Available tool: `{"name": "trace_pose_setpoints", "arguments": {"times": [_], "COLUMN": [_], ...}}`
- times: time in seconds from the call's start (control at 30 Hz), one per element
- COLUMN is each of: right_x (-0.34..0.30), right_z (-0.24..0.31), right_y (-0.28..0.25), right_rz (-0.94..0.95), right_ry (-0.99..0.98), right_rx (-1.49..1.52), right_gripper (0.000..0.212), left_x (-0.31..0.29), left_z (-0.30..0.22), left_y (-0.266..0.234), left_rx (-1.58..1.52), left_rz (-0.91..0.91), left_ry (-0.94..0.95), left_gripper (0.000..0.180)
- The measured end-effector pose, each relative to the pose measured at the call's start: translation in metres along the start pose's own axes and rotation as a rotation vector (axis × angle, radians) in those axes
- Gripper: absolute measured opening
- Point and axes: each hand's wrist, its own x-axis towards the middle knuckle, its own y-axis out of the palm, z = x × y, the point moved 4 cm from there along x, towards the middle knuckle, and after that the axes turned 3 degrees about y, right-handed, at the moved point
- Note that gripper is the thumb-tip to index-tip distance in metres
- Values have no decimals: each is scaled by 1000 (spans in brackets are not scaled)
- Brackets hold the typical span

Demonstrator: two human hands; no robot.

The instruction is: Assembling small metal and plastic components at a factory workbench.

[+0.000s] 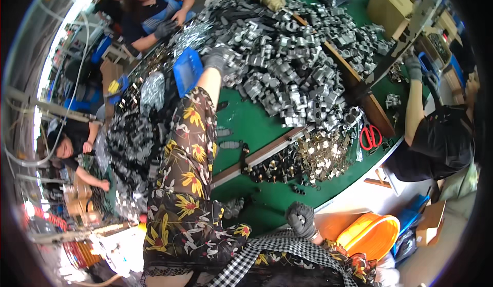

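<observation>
My left hand [214,59], in a dark grey glove, reaches far out to the left edge of a big heap of silver metal castings [287,66]. Its fingers blend into the grey parts, so what they grip is not clear. Just left of it stands a blue plastic bin [188,72], tilted. My right hand [301,220], gloved too, is held close to my body at the table's near edge. Its fingers are curled closed, with a small shiny bit showing in them that I cannot make out.
Wooden strips [267,151] divide the green table [257,120]. Small brass-coloured and black fittings [321,156] lie near red-handled scissors [371,137]. Dark parts [131,143] pile up at left. An orange basket [375,235] stands at right. Other people work at the far left, left and right.
</observation>
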Motion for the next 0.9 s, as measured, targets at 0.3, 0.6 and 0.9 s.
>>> {"name": "trace_pose_setpoints", "arguments": {"times": [0.3, 0.6, 0.9], "right_x": [12, 9, -1], "right_z": [1, 9, 22], "right_y": [-5, -1, -6], "right_rz": [-10, -10, -172], "right_ry": [117, 111, -105], "right_rx": [112, -9, -75], "right_gripper": [22, 15, 13], "left_x": [49, -191, -223], "left_z": [-46, -50, -76], "left_y": [-14, 105, 160], "left_rx": [624, 789, 1247], "left_rz": [-204, 323, 628], "left_ry": [248, 769, 717], "left_gripper": [40, 89, 69]}}
